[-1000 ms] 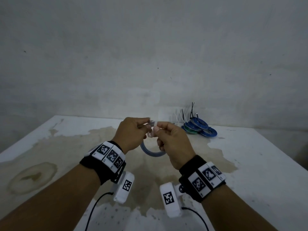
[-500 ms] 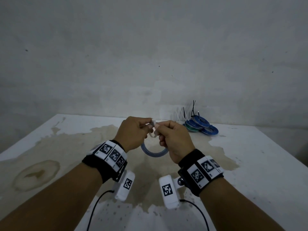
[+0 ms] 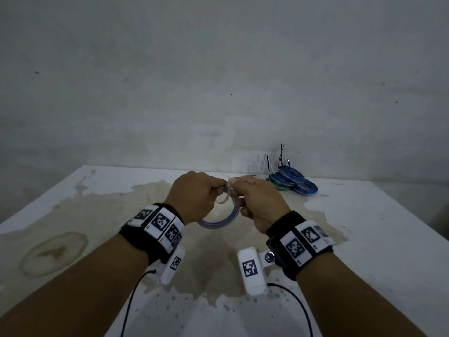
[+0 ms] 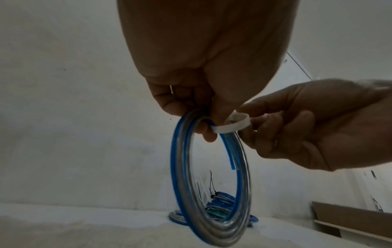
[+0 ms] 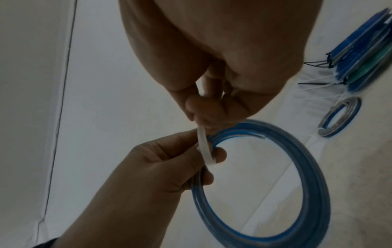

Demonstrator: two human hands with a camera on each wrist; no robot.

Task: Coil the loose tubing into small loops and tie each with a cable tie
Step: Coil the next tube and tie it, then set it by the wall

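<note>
Both hands hold a small coil of blue and clear tubing (image 3: 220, 221) in the air above the table, and the coil hangs below them. My left hand (image 3: 196, 194) grips the top of the coil (image 4: 207, 193) with curled fingers. A white cable tie (image 4: 231, 125) loops around the coil's top strands. My right hand (image 3: 257, 200) pinches the tie's end (image 5: 204, 147) beside the coil (image 5: 265, 184). The two hands nearly touch at the thumbs.
A pile of tied blue and green tubing coils (image 3: 290, 180) with black and white cable-tie tails lies at the table's back right, near the wall. One blue coil (image 5: 339, 117) lies apart from the pile. The stained white table (image 3: 97, 215) spreads under the hands.
The hands stay together at the coil's top. The white tie now loops more clearly round the strands, and the coil has tipped slightly to the right.
</note>
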